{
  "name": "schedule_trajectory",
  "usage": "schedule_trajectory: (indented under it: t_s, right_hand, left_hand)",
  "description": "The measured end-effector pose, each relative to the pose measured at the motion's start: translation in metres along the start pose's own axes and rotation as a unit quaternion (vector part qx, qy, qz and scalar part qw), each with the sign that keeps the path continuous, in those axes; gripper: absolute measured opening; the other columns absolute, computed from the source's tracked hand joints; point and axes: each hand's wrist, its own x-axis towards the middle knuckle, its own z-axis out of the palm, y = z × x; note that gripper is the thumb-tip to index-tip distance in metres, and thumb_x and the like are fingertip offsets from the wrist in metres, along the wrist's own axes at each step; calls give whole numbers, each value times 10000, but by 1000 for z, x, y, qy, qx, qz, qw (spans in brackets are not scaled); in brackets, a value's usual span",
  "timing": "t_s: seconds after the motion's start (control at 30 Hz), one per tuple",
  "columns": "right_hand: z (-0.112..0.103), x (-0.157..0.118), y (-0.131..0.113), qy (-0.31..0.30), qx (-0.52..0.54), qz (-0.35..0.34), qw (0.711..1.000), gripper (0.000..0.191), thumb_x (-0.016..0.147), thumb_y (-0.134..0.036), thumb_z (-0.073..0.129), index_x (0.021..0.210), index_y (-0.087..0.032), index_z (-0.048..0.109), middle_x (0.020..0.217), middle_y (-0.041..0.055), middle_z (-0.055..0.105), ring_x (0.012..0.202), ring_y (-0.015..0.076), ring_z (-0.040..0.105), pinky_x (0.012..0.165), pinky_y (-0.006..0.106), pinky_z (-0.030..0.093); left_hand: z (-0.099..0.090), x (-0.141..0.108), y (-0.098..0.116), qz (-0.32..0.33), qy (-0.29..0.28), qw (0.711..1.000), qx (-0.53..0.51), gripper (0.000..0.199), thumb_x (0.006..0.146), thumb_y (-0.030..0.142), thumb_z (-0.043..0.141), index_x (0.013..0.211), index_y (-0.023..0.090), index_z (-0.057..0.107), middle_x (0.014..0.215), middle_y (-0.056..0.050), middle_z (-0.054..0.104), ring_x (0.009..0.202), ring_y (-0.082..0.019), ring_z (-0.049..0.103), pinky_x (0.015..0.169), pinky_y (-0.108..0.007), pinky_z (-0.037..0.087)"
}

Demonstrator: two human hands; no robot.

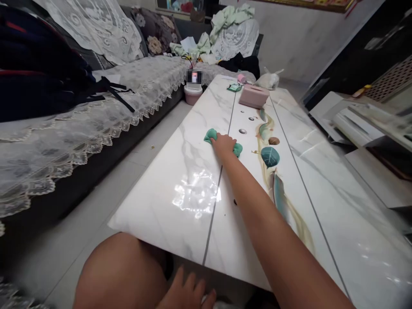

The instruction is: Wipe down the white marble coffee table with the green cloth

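A crumpled green cloth lies on the glossy white marble-patterned tabletop. My right hand is closed over its middle and presses it down, with cloth bulging out on both sides. The fingertips are partly hidden by the back of the hand. At the bottom edge, beside my bent knee, my left hand rests low in front of the table with its fingers apart. I see nothing held in it, though part of the hand is cut off by the frame.
A pink tissue box, a green packet and a plastic bag stand at the table's far end. A lace-covered sofa runs along the left, with a dark backpack. A pink bin stands between sofa and table.
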Motion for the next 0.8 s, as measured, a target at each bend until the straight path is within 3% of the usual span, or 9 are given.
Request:
schedule_trajectory:
  t_s: [0.07, 0.13, 0.23, 0.37, 0.63, 0.8]
  right_hand:
    - [-1, -18, 1, 1, -6, 9, 1000, 436, 1014, -484, 425, 1287, -214, 631, 1200, 174, 661, 1113, 305, 604, 936, 432, 393]
    - [-3, -39, 3, 0, -13, 5, 1000, 431, 1018, -480, 417, 1274, -206, 630, 1207, 174, 657, 1102, 295, 605, 932, 422, 388]
    - [-7, -76, 6, 0, -22, -10, 1000, 431, 1020, -490, 412, 1269, -210, 625, 1214, 167, 655, 1097, 284, 603, 945, 420, 378]
    - [-13, -133, 10, -17, -36, -32, 999, 443, 1018, -499, 405, 1311, -233, 604, 1205, 168, 655, 1102, 290, 606, 929, 419, 387]
    - [-21, -264, 40, -43, -46, -147, 987, 545, 1001, -559, 403, 1448, -278, 537, 1179, 171, 661, 1084, 324, 590, 890, 427, 381]
    - [-22, -318, 74, -51, -38, -183, 981, 567, 984, -596, 422, 1464, -321, 544, 1122, 149, 669, 1036, 307, 593, 884, 411, 377]
  left_hand:
    - [-25, -3, 11, -27, -65, 997, -17, 436, 1020, 205, 453, 1441, 243, 559, 1348, -209, 642, 1237, -390, 611, 1038, -634, 450]
    - [-40, -8, 21, -37, -79, 996, -18, 525, 976, 307, 579, 1483, 196, 502, 1394, -231, 605, 1279, -407, 568, 1079, -633, 402]
    - [-48, -14, 30, -50, -44, 998, 0, 679, 908, 466, 671, 1485, 155, 491, 1384, -228, 608, 1271, -404, 563, 1087, -596, 398]
    - [-53, -16, 35, -61, -18, 997, 34, 566, 946, 412, 627, 1443, 155, 538, 1365, -186, 635, 1259, -359, 583, 1061, -515, 441]
    - [-43, -3, 52, -73, 10, 992, 98, 435, 958, 320, 589, 1324, 87, 619, 1269, -225, 678, 1169, -370, 642, 978, -489, 481]
    - [-29, -2, 61, -63, 0, 991, 116, 427, 930, 304, 616, 1306, 103, 644, 1290, -217, 673, 1184, -378, 634, 978, -483, 480]
